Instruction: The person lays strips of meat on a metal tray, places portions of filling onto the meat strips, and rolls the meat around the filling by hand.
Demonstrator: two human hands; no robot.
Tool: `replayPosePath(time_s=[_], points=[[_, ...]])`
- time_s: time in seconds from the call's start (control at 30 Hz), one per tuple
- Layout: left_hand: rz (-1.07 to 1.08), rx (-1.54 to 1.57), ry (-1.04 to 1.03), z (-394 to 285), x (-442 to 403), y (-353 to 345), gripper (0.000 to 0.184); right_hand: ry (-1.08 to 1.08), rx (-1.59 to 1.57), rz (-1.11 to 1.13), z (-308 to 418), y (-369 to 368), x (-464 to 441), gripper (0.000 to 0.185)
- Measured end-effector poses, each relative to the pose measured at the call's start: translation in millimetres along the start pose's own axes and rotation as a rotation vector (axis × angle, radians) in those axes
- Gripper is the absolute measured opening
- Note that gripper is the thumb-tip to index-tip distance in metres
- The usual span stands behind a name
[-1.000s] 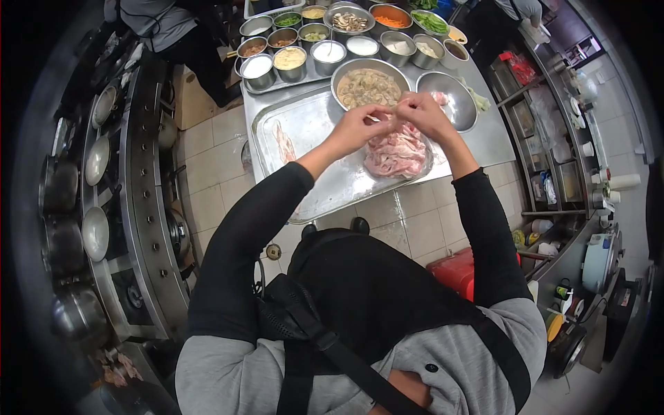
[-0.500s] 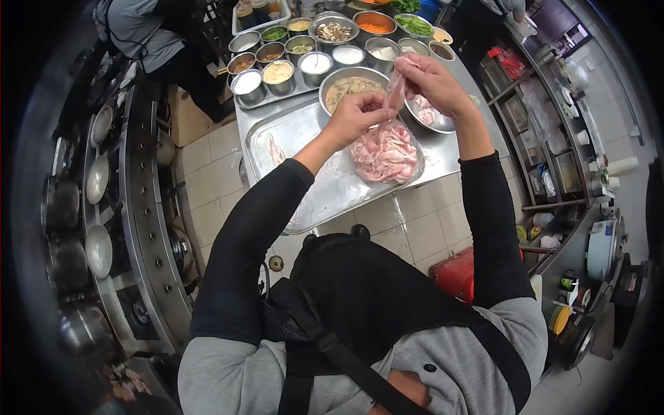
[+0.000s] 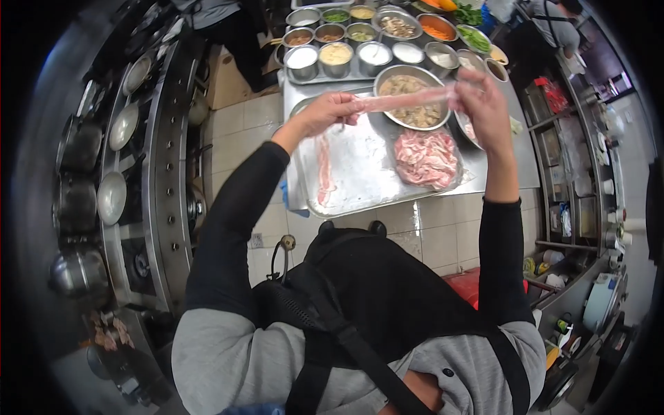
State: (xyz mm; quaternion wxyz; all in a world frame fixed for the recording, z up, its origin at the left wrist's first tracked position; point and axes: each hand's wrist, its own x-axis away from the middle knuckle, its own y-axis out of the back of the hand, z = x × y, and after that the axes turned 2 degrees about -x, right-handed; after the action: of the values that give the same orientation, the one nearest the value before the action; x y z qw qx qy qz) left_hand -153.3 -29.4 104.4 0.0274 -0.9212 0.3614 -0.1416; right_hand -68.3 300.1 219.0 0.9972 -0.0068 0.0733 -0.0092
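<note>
On the metal table (image 3: 512, 176), seemingly thin, pink meat strip (image 3: 404, 101).

Meat strip (image 3: 404, 102): pale pink, streaked with white
Meat pile (image 3: 426, 159): deeper pink, marbled with creamy white
Chunky mix (image 3: 404, 84): brownish beige, mottled
Tray (image 3: 366, 166): silver-grey
Shredded vegetable (image 3: 437, 28): bright orange
Leafy greens (image 3: 469, 14): vivid green
Sleeves (image 3: 232, 228): solid black
Shirt (image 3: 232, 360): heather grey
Apron (image 3: 387, 283): plain black
Button (image 3: 447, 372): black
Floor tiles (image 3: 432, 238): pale beige, gridded with darker lines
Box (image 3: 465, 285): bright red
Woks (image 3: 112, 198): light grey inside
</note>
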Motion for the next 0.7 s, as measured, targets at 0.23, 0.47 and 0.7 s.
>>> replayPosePath(time_s=[0.23,0.47,0.7], points=[[-0.023,-1.118,-0.082,39,-35,87,0.022,-0.276,0.021,0.153,-166,-100,109,0.016],[-0.526,-1.456,-0.501,72,-32,25,0.028,0.056,0.776,0.346,-124,-124,134,0.019],[-0.226,-1.326,-0.393,108,65,-61,0.058,0.208,0.878,0.169,-151,0,75,0.014]])
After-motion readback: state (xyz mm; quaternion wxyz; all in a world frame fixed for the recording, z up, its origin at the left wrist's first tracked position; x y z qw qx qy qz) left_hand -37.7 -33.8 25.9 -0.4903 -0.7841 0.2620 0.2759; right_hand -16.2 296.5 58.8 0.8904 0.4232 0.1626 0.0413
